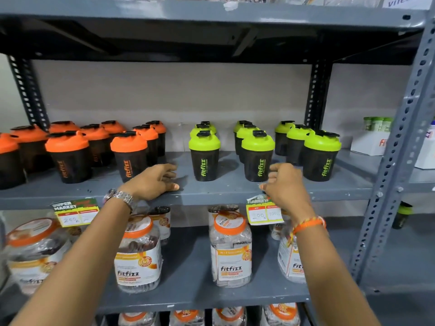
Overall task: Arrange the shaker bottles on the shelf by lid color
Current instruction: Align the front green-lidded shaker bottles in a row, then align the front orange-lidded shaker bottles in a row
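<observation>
So the middle shelf (226,189) is basically split in two. Orange-lid shakers (129,156) are all bunched on the left side, several rows deep, black bodies with orange "fitfizz" print. Green-lid shakers (204,156) sit on the right half in three little columns going front to back, same black bodies but with green print. There's a clear gap of bare shelf between the two colour groups, and no lid looks to be in the wrong group from here.

Both hands are up at the front edge of that shelf and neither grip has anything in it. Left hand (153,181) rests on the shelf in the gap, just beside the front orange-lid shaker, fingers loosely curled and thumb along the edge. There's a metal watch (121,198) on that wrist. Right hand (286,184) is loosely curled too, hovering at the shelf lip just in front of the middle green column, with an orange bracelet (308,225) on the wrist.

Price tags (75,211) hang off the shelf edge, and the shelf below holds clear jars (230,248) with orange lids.
</observation>
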